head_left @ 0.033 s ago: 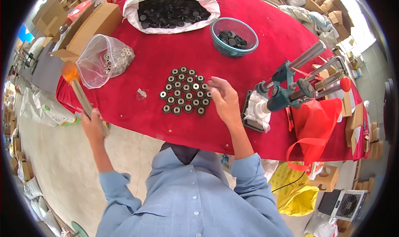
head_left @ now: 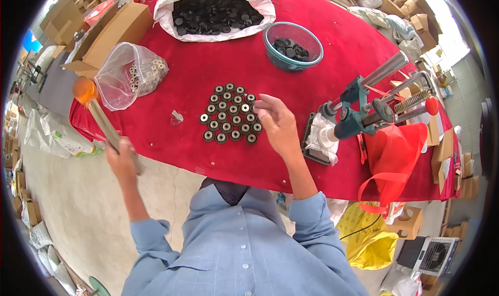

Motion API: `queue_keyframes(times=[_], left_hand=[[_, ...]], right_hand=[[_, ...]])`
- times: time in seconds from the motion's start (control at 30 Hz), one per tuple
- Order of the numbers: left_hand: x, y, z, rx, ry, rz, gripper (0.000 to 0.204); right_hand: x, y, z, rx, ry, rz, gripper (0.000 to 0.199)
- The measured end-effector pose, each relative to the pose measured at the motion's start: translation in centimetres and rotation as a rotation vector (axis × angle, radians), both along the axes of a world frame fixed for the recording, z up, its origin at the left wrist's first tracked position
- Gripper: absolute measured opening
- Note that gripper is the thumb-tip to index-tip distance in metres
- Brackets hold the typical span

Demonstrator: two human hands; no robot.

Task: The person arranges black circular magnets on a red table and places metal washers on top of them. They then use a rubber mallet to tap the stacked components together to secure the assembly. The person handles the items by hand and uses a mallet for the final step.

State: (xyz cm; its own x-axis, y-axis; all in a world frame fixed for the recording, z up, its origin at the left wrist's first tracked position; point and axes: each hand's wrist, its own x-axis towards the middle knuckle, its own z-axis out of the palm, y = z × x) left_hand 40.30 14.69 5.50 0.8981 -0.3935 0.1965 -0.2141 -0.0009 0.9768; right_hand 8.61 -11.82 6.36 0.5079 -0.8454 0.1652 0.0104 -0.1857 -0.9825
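My left hand [head_left: 122, 161] grips the wooden handle of a mallet [head_left: 104, 120] near its lower end. The mallet's orange head [head_left: 84, 90] is raised at the table's left edge. My right hand [head_left: 278, 124] is over the red cloth with fingers loosely spread, its fingertips at the right side of a cluster of round black pieces with metal centres [head_left: 228, 114]. Nothing shows between those fingers; they hide part of the cluster's right edge. The pieces lie flat, close together, in rough rows.
A white sack [head_left: 215, 36] of black discs and a teal bowl [head_left: 293, 65] of black parts stand at the back. A clear bag [head_left: 117, 83] of small rings lies left. On the right are a hand press [head_left: 358, 109] and a red bag [head_left: 397, 150].
My left hand has shifted slightly right, while the mallet's head has tipped a little left. My right hand has moved slightly left and now covers a piece at the cluster's right edge.
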Motion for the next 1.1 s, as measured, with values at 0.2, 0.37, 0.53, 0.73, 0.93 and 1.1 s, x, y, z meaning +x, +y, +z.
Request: queue_keyframes(times=[0.2,0.37,0.53,0.73,0.93,1.1], left_hand=[[-18.3,-5.8,-2.9,0.041,-0.212,-0.363,0.045],[-18.6,-9.2,-0.8,0.078,-0.545,-0.820,0.042],[-13.6,-11.3,-1.5,0.379,-0.827,-0.469,0.072],[-12.2,-11.7,-4.3,0.720,-0.792,-0.604,0.085],[-12.1,-11.8,-3.4,0.746,-0.804,-0.615,0.085],[-11.9,-12.0,-3.4,0.733,-0.798,-0.621,0.085]], right_hand=[[3.5,7.7,5.7,-0.244,0.007,0.408,0.072],[-0.1,6.9,3.9,0.028,0.147,0.002,0.073],[-2.0,0.9,3.4,-0.173,0.452,-0.133,0.066],[2.6,-1.0,4.8,-0.130,0.387,0.036,0.065],[4.7,-1.3,2.6,-0.355,0.444,0.057,0.064],[4.6,-2.4,0.9,-0.351,0.540,0.056,0.064]])
